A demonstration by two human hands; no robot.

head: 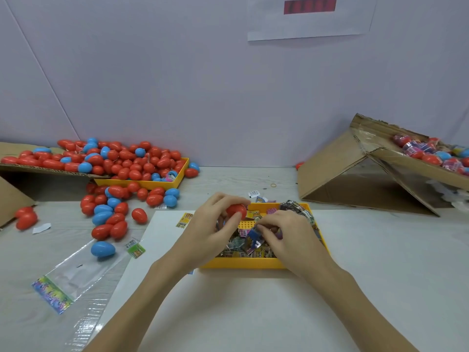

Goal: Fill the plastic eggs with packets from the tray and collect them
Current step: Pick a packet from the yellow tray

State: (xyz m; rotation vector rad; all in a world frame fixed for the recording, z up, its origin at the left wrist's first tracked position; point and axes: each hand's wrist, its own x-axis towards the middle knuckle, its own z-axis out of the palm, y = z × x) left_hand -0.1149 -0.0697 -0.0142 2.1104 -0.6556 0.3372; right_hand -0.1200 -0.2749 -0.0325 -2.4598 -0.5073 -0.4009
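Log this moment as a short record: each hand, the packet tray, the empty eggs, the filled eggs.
left hand: holds a red egg over the tray
right hand: pinches a blue packet
packet tray: yellow, near centre, holds mixed packets
empty eggs: red and blue, heaped at left
filled eggs: in tilted cardboard box at right

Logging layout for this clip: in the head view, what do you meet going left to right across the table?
Cardboard flap with loose eggs → lone blue egg → left hand gripping red egg → right hand on packets → tilted cardboard box.
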